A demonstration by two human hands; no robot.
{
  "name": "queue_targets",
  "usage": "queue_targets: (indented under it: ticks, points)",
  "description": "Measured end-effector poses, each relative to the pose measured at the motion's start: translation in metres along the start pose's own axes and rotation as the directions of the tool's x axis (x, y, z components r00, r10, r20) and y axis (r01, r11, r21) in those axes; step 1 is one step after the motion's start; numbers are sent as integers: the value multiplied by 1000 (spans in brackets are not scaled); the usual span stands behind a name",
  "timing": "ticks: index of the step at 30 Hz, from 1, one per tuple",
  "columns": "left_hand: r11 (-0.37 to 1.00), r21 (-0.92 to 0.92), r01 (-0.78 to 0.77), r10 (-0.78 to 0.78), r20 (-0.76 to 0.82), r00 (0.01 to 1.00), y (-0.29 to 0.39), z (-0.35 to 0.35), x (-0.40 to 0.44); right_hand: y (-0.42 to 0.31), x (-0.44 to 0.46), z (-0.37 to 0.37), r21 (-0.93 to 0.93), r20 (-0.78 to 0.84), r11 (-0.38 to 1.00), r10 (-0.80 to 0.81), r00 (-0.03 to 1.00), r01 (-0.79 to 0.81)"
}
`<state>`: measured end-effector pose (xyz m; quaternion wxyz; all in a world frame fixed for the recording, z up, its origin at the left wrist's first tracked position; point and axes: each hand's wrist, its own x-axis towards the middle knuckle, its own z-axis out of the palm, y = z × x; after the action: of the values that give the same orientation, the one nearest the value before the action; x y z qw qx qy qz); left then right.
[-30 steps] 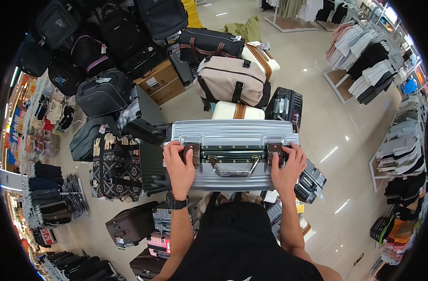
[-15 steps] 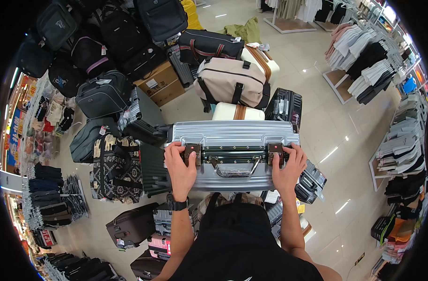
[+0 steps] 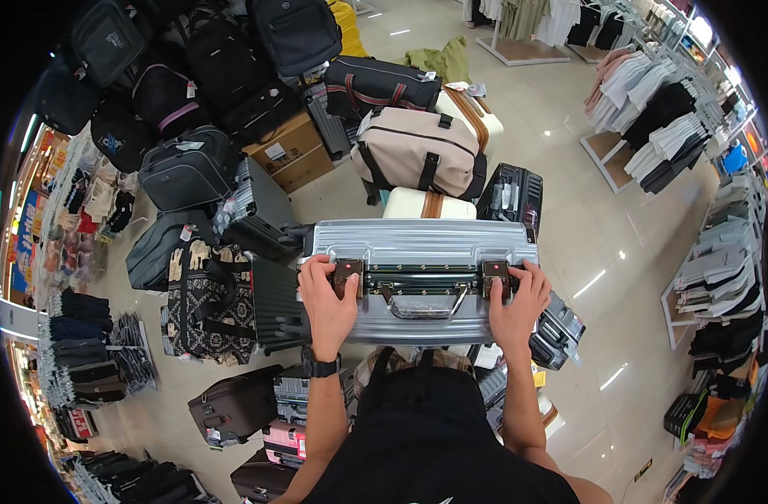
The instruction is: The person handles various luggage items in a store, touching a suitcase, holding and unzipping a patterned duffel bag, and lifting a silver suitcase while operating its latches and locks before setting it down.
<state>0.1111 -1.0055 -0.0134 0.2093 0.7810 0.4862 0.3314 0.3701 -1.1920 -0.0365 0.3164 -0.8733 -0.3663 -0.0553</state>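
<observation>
A silver ribbed suitcase (image 3: 426,238) lies on its side in front of my body, its handle (image 3: 424,312) towards me. Along its seam sit two dark latches, each with a red dot. My left hand (image 3: 327,304) grips the left latch (image 3: 348,278), thumb on its near side and fingers over the far side. On the other end, my right hand (image 3: 518,304) clasps the right latch (image 3: 495,279) in the same way. Whether the latches are fastened I cannot tell. A dark watch is on my left wrist.
Beyond the suitcase stand a cream suitcase (image 3: 401,204) and a beige duffel bag (image 3: 417,147). Dark bags, a patterned bag (image 3: 207,307) and a cardboard box (image 3: 296,160) crowd the left. Clothes racks (image 3: 644,118) line the right; more suitcases (image 3: 237,403) stand near my legs.
The view has shifted very slightly, so the suitcase and surroundings sit a little lower. Both hands keep their places on the latches.
</observation>
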Motion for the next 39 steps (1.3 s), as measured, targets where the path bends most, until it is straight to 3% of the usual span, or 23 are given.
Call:
queue_targets:
  ticks: [3, 8, 15, 23, 39]
  points:
    - [1000, 7, 16, -16, -30, 999, 7, 5, 0, -2, 0, -1, -2, -10, 1000, -14, 1000, 14]
    - [980, 180, 79, -39, -215, 976, 18, 21, 4, -2, 0, -1, 1, -11, 1000, -14, 1000, 14]
    - [966, 238, 102, -56, -194, 979, 22, 23, 4, -2, 0, 0, -6, -27, 1000, -31, 999, 31]
    - [1000, -7, -21, 20, -116, 993, -7, 14, -2, 0, 1, 0, 1, -9, 1000, -17, 1000, 17]
    - [1000, 19, 0, 1, -29, 1000, -2, 6, -5, 1, 0, 0, -5, -27, 1000, -30, 999, 30]
